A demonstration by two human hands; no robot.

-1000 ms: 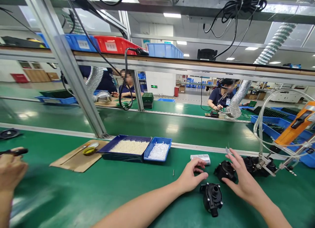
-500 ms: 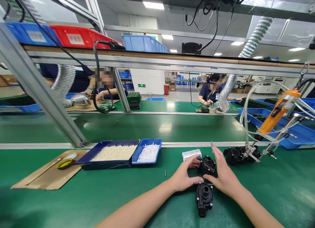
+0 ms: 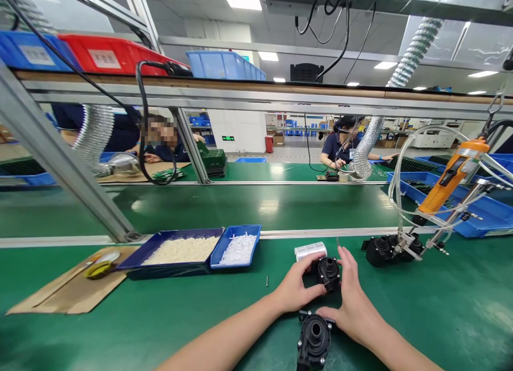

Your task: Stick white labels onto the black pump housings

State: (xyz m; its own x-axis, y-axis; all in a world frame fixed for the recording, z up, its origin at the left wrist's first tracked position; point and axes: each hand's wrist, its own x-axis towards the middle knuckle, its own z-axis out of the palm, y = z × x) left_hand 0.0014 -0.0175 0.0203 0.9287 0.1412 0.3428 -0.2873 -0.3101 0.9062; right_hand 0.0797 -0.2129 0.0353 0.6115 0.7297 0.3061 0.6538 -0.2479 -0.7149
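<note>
Green table (image 3: 224, 323) here, 2 blue trays (image 3: 172, 271) near its far edge. From my spot, L hand (image 3: 296, 286) curls round the rear black housing (image 3: 329, 273), can't tell if it's gripping tbh. R hand (image 3: 356, 309) is open, thumb nr the front housing (image 3: 315, 336), further from that edge. Co-worker (image 3: 339, 149) across, ceiling lights (image 3: 242, 1) on.

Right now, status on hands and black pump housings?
Left hand curled at far pump housing, contact unclear. Right hand spread open, thin strip at its tips. Near pump housing closer in; screw off left.
</note>
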